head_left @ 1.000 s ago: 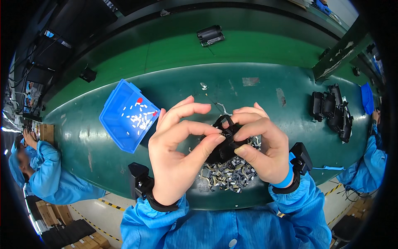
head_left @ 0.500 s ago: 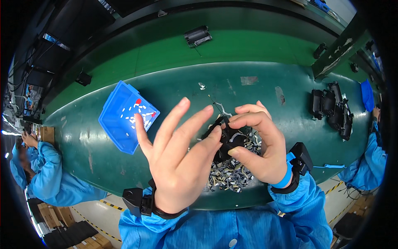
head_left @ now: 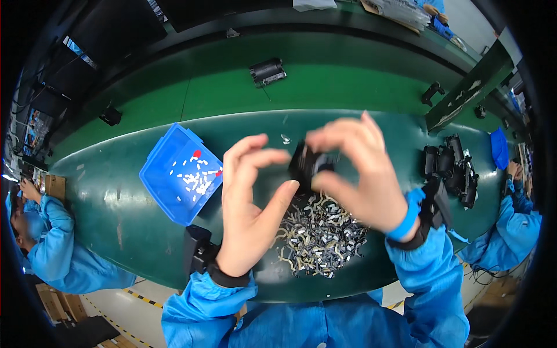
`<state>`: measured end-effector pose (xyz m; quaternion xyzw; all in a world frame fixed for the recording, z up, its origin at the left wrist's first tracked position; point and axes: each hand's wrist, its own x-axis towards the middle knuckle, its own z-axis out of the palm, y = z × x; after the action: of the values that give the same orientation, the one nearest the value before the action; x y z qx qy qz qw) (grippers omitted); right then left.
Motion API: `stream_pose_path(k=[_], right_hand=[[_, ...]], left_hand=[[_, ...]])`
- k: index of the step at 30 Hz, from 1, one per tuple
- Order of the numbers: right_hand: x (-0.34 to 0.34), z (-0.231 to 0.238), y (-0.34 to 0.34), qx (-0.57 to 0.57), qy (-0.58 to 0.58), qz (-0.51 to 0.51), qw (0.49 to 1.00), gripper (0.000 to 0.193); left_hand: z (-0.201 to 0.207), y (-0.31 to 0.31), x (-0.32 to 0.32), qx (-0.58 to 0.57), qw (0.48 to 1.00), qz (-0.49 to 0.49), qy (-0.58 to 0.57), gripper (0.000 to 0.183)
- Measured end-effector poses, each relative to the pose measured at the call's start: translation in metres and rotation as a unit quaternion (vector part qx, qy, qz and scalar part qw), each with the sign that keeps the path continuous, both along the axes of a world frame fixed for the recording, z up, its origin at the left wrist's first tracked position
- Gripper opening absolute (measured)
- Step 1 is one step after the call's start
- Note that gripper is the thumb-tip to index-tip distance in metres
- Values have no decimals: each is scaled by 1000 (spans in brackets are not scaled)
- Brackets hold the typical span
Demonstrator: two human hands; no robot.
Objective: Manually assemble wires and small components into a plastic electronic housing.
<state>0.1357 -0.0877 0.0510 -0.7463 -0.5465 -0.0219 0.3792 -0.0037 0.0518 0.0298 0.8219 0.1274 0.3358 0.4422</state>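
Observation:
A black plastic part (head_left: pixel 300 165), smeared by motion, is held up over the table between my hands. My right hand (head_left: pixel 368 180) has its thumb and fingers closed on the right side of it. On the other side, my left hand (head_left: pixel 246 200) is open, thumb and fingers apart, close to the part's left edge and seemingly off it. Below them lies a heap of small cable pieces with connectors (head_left: pixel 325 243), pale and dark mixed. Left of my left hand stands a blue plastic bin (head_left: pixel 155 191) holding small white pieces (head_left: pixel 198 181) and a couple of red ones.
Several black plastic parts (head_left: pixel 452 165) are clustered at the right of the green table (head_left: pixel 116 220). Another black part (head_left: pixel 268 73) lies on the far green surface. A green post (head_left: pixel 471 93) rises at the back right. People in blue sit at both sides.
My left hand has drawn its fingers back from the black part and turned more upright. My right hand keeps the part and has tilted it. The camera view has shifted slightly.

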Motion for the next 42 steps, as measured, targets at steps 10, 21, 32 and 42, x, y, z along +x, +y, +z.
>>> stream_pose_path(k=[10,21,32,42], right_hand=[[152,-55,109,-51,-280,-290,914,31],[83,-39,217,-143,-197,-197,950,65],[65,-26,180,-94,-35,-86,991,62],[38,-25,-23,-145,38,-77,986,63]], left_hand=[[-8,11,-7,1,998,62,-29,32],[-12,22,-18,-146,979,136,-38,20],[-37,10,-9,1,982,-30,184,20],[-40,-3,2,78,976,-22,204,16]])
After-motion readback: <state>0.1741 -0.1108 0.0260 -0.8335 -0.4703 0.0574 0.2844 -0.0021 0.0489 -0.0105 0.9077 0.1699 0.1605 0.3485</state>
